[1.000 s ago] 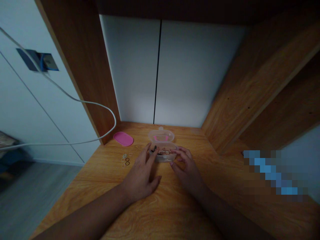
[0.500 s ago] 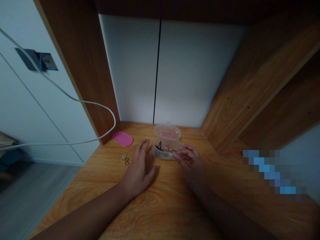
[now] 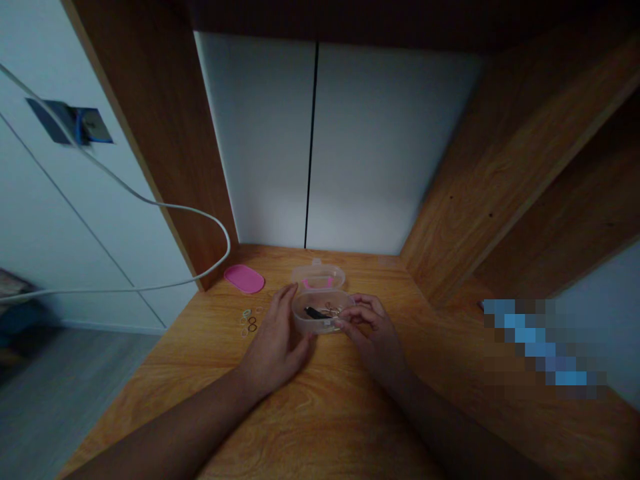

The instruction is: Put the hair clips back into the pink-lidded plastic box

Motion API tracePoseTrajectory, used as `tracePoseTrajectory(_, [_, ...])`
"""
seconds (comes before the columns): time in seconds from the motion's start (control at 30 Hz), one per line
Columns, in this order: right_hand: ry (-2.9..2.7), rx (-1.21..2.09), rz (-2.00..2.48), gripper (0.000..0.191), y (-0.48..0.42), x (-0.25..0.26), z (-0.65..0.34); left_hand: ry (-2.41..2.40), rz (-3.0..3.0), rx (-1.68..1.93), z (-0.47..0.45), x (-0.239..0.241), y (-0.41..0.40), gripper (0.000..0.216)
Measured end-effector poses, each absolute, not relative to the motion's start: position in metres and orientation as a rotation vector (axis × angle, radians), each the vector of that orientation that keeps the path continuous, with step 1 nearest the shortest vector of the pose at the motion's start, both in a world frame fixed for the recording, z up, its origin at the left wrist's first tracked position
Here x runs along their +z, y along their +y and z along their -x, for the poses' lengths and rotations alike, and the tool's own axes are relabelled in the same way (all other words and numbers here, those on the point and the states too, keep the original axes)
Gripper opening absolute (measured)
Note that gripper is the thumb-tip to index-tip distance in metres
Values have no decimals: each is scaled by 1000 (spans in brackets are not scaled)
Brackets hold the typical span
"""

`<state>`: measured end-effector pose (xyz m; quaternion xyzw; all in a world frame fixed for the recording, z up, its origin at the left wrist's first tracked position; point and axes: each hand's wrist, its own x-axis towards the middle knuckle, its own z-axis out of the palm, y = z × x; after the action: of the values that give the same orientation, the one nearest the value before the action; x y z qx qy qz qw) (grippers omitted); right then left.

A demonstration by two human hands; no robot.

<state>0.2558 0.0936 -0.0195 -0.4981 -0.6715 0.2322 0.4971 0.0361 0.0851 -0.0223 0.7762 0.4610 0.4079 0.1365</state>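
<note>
Crosswise lies the clear box (image 3: 313,327), lid (image 3: 299,275) rearward; right hand (image 3: 374,339) grip clamped on it, left hand (image 3: 271,345) grip apart.

Clear box (image 3: 311,327) open on top; way in from above, between hands. Left hand (image 3: 275,341) closes off left side, right hand (image 3: 373,339) right end. Opened lid (image 3: 299,275) takes room behind, back panel (image 3: 270,147) beyond. Small rings (image 3: 253,324), pink tray (image 3: 244,279) crowd left. Bare desk (image 3: 320,413) between forearms.
</note>
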Motion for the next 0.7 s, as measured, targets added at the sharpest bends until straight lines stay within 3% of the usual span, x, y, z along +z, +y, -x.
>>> tracePoseTrajectory(0.27, [-1646,587,1220,12,94,-20,-254,1439,-2295,1216,-28,-17,88,76])
tracePoseTrajectory(0.53, [-1640,486,1216,17,92,-16,-253,2048,-2277,1117,22,-7,131,32])
tracePoseTrajectory(0.7, [-1627,488,1238,18,89,-12,-252,2315,-2149,888,40,-16,146,34])
